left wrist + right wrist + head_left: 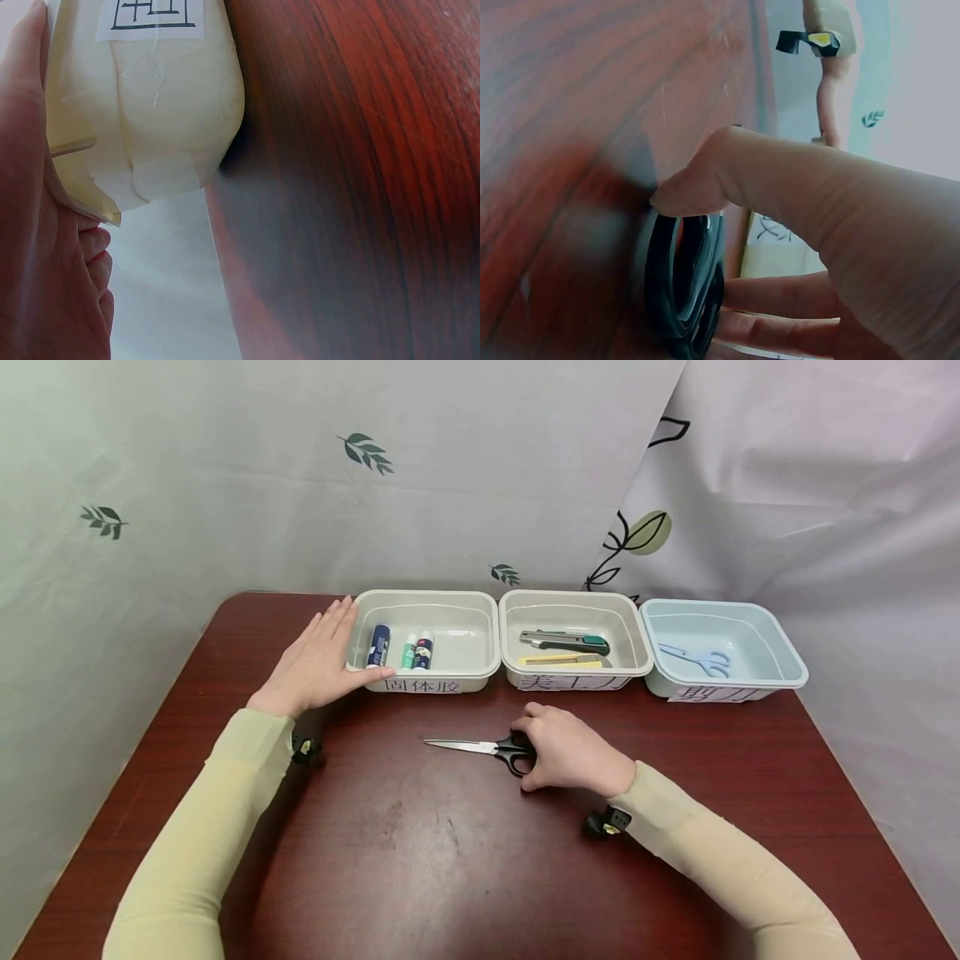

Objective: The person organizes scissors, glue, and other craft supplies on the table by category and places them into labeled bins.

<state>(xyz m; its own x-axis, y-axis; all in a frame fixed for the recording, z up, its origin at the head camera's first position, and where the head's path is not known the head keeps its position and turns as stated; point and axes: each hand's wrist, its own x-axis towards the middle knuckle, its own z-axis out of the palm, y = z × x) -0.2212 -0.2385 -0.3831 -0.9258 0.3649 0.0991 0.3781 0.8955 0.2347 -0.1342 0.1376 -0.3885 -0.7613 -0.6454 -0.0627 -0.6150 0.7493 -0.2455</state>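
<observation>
My right hand (566, 750) grips the black handles of a pair of scissors (478, 747) over the middle of the table; the blades point left. In the right wrist view the thumb lies on one side of the black handle loops (660, 285), with the other fingers opposite. My left hand (311, 660) rests on the left end of a cream plastic bin (480, 683), fingers straight along its side rim and thumb at the front rim. Glue sticks (423, 652) lie in that bin. The left wrist view shows the bin's outer wall (180, 97) beside the palm.
A second cream bin (641, 665) holds utility knives (566, 642). To its right, a light blue bin (795, 679) contains light blue scissors (708, 662). All three bins stand in a row along the back of the dark red wooden table (420, 877) and carry paper labels in front.
</observation>
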